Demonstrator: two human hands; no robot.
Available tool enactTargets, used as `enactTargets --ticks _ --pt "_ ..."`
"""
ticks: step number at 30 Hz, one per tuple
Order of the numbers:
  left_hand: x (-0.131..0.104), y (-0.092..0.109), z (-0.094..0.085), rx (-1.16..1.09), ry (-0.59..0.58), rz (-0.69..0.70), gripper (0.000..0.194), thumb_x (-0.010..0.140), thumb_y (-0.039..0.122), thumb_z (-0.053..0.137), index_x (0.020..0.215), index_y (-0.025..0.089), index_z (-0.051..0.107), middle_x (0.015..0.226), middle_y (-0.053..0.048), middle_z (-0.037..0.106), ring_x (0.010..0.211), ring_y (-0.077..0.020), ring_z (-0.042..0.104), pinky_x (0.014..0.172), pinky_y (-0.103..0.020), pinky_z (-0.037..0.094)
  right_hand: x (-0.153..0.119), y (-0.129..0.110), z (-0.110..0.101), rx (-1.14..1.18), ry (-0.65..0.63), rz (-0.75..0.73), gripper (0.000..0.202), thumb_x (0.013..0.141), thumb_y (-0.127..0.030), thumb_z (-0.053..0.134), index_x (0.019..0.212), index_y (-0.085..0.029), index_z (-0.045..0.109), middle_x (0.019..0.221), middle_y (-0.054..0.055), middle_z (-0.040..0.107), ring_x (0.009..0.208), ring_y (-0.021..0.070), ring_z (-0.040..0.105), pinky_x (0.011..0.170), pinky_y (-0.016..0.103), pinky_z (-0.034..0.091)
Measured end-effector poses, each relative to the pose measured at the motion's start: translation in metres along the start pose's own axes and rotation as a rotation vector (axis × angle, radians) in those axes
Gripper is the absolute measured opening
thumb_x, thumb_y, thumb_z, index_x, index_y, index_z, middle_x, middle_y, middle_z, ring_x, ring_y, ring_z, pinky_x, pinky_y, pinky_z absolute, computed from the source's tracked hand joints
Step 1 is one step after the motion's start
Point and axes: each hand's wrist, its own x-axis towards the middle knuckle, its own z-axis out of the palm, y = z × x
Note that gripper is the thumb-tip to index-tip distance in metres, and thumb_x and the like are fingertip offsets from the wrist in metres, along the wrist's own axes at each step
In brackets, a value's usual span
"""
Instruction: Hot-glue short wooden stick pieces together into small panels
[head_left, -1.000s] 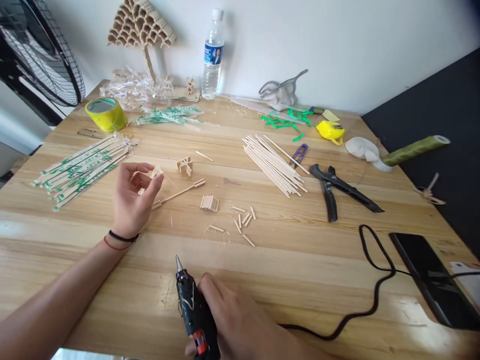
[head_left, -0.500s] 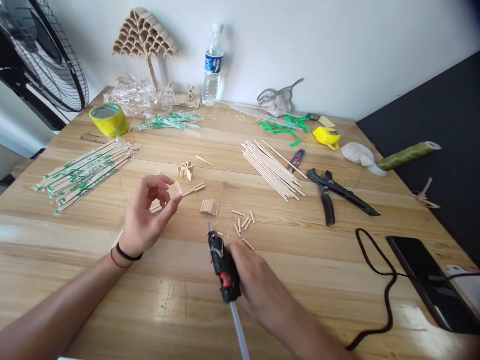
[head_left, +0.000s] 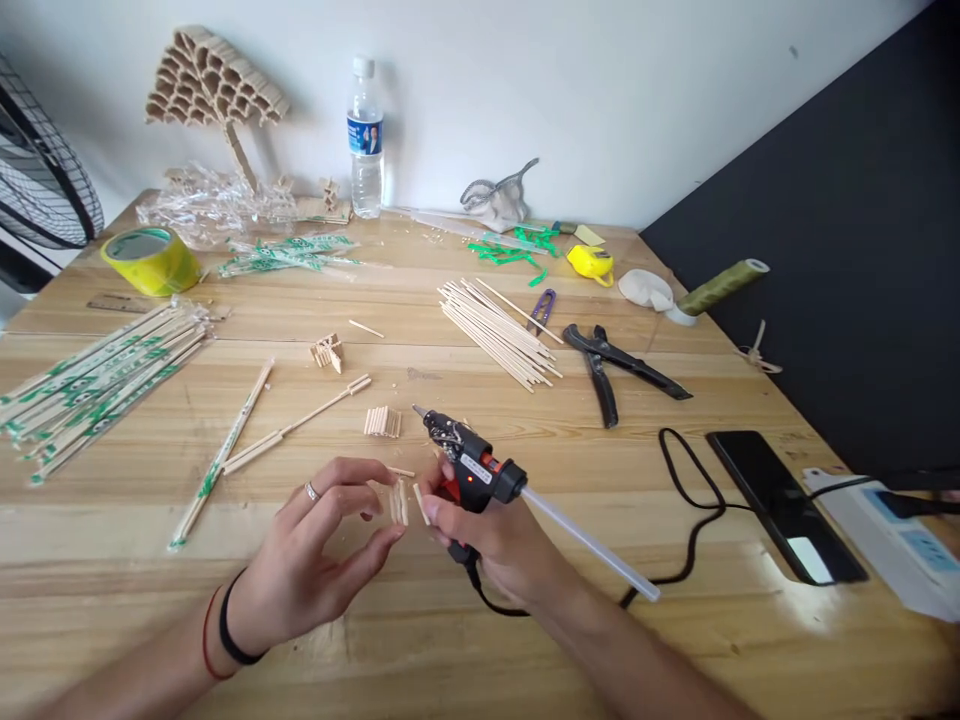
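My left hand [head_left: 330,535] pinches a small panel of short wooden sticks [head_left: 399,502] between thumb and fingertips. Close beside it, my right hand [head_left: 487,540] is wrapped round a black hot glue gun [head_left: 472,460], whose nozzle points up and left. A clear glue stick [head_left: 592,545] juts from the gun's back. The right thumb and finger also pinch one short stick [head_left: 421,503], just apart from the panel. Beyond the hands lie a small block of short sticks [head_left: 382,422], a longer stick piece with thicker ends [head_left: 296,425] and a little stick assembly [head_left: 328,352].
Wrapped chopsticks [head_left: 112,385] lie left, below yellow tape [head_left: 150,262]. Bare sticks [head_left: 499,335], black cutters [head_left: 626,365] and purple snips [head_left: 541,312] lie further back. At right are a phone [head_left: 784,505], cable and power strip [head_left: 885,540]. A bottle [head_left: 366,145] stands by the wall.
My hands have come together near the front. The glue gun has turned so its back points right, and my right fingers now pinch a short stick. The view has shifted right.
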Motion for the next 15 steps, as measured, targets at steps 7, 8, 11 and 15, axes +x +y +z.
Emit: enactTargets --ticks 7,8,11,15 --pt "0.002 -0.001 0.0 -0.002 -0.001 0.035 0.024 0.094 0.008 0.072 0.107 0.021 0.057 0.11 -0.012 0.072 0.099 -0.021 0.074 0.085 -0.031 0.063 -0.002 0.011 0.01 0.15 0.055 0.03 0.029 0.084 -0.04 0.084 0.086 -0.024 0.059 0.077 -0.004 0.058 0.064 0.0133 0.049 0.062 0.027 0.04" --pt "0.002 0.0 0.0 -0.001 0.0 0.044 0.023 0.094 0.008 0.072 0.107 0.021 0.057 0.109 -0.011 0.072 0.099 -0.0208 0.074 0.085 -0.03 0.063 -0.001 0.012 0.01 0.156 0.064 0.028 0.028 0.084 -0.039 0.084 0.086 -0.023 0.06 0.078 -0.003 0.059 0.065 0.0136 0.05 0.062 0.027 0.041" --pt "0.001 0.001 0.001 0.017 -0.001 0.056 0.021 0.095 0.009 0.071 0.106 0.021 0.057 0.109 -0.011 0.073 0.1 -0.021 0.075 0.087 -0.03 0.063 0.0 0.012 0.01 0.194 0.069 0.021 0.029 0.084 -0.039 0.085 0.084 -0.023 0.061 0.079 -0.003 0.06 0.065 0.0132 0.051 0.062 0.027 0.042" --pt "0.0 0.0 0.001 0.037 -0.011 0.057 0.02 0.096 0.011 0.071 0.107 0.021 0.058 0.109 -0.011 0.074 0.1 -0.0211 0.075 0.087 -0.031 0.064 0.0 0.011 0.013 0.265 0.028 0.022 0.03 0.085 -0.035 0.086 0.083 -0.023 0.059 0.079 -0.005 0.06 0.064 0.0114 0.052 0.063 0.026 0.042"
